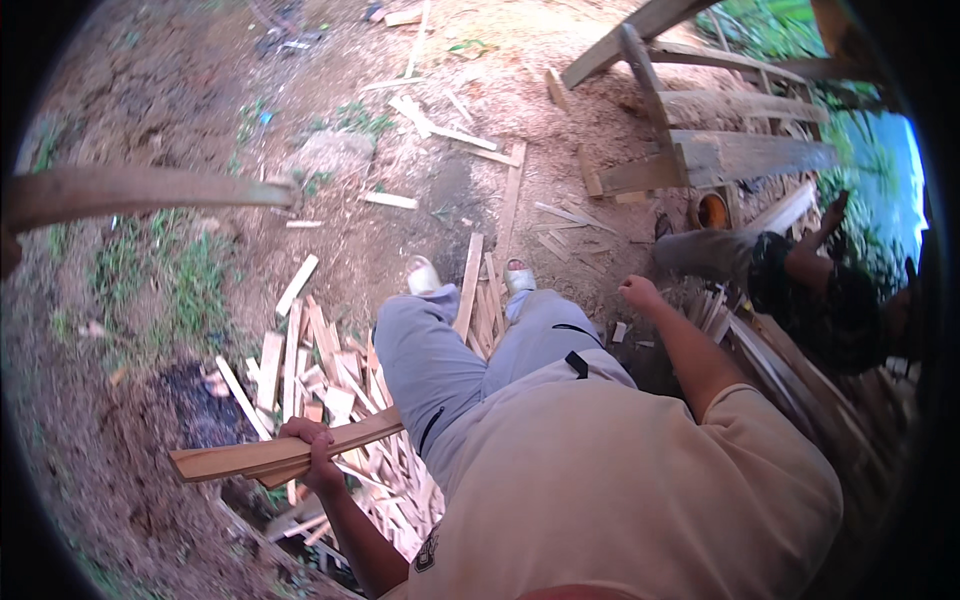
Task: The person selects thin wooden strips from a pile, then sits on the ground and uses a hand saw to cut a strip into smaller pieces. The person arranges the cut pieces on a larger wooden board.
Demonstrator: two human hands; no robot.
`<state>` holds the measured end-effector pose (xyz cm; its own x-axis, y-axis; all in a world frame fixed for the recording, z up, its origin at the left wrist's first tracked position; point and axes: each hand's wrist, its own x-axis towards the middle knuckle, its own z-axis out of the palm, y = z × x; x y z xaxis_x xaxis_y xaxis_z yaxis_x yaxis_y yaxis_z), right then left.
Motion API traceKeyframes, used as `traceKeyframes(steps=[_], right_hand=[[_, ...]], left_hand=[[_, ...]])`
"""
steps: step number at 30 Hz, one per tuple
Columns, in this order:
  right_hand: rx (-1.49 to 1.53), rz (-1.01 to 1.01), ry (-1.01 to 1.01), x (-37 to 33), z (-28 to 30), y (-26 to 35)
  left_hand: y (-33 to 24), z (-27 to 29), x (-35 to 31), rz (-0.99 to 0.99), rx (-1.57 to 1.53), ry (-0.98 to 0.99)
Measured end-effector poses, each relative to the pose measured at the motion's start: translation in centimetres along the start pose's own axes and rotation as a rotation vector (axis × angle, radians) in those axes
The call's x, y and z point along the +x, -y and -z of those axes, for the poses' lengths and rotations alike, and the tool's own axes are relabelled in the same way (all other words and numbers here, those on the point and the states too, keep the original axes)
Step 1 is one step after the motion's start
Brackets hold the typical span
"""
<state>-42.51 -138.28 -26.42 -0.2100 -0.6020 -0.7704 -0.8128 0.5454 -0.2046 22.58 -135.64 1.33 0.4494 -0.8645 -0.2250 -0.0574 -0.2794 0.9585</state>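
My left hand (313, 452) is closed around a few flat wooden boards (225, 459), stacked together and held level beside my left thigh. Below and beyond them spreads a heap of pale wood offcuts (340, 403). My right hand (640, 294) hangs out in front of my right hip with its fingers curled in, and nothing shows in it. Between my feet lie several longer wooden strips (470, 280) on the ground.
A wooden frame of rails (745, 155) stands at the far right. Another person (790, 265) is close on my right, near stacked boards (775, 365). From the left edge a wooden beam (150, 190) juts in. Loose sticks (430, 125) lie on sawdust-covered soil ahead.
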Motion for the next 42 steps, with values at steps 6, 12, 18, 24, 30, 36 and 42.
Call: traceKeyframes(steps=[6,12,18,24,30,36,42], right_hand=[[0.758,-0.288,-0.188,-6.6,-6.6,2.8],[0.822,-0.604,-0.479,-16.5,-27.3,10.1],[0.242,-0.293,0.009,-26.1,-48.7,23.5],[1.436,-0.832,0.150,-27.4,-52.0,35.0],[1.900,-1.020,-0.224,-19.8,-53.1,29.3],[2.523,-0.634,-1.343,-19.9,-43.0,17.2],[2.166,-1.051,-1.421,-26.1,-28.6,6.9]], left_hand=[[3.6,-7.0,17.4,-0.014,-0.134,0.558],[-3.1,-18.3,23.9,-0.051,0.031,1.154],[-8.5,-29.7,21.1,-0.058,0.277,1.600],[-7.5,-42.2,7.1,-0.165,0.398,2.029],[-4.1,-54.9,-6.9,-0.284,0.568,2.514],[1.0,-63.6,-23.0,-1.263,0.099,2.741],[0.4,-68.0,-38.5,-0.490,0.419,2.632]])
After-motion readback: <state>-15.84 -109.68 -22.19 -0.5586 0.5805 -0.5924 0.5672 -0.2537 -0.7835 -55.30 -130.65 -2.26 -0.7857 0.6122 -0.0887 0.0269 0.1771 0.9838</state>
